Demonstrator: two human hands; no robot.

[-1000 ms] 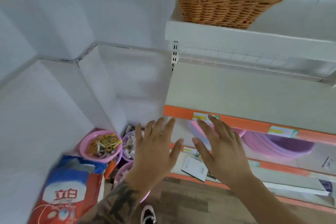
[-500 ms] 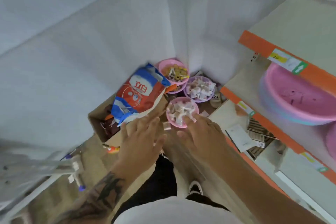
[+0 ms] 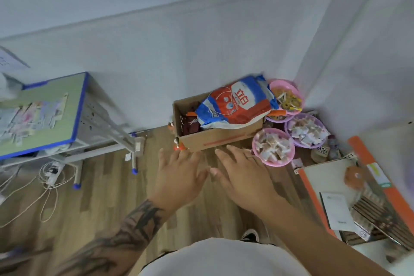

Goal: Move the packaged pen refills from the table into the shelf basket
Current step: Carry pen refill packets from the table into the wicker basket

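A small table with a green top and blue edge stands at the far left. Several packaged pen refills lie spread on it, blurred. My left hand and my right hand hover side by side over the wooden floor, palms down, fingers straight, holding nothing. Both hands are well to the right of the table. The shelf basket is out of view.
A cardboard box with a red-blue bag sits by the wall ahead. Pink and purple bowls of small items fill the corner. An orange-edged shelf is at the right. Cables lie under the table.
The view has swung down and left, from the shelf with the wicker basket to the floor and the table. Both hands stayed open and empty in front of me.
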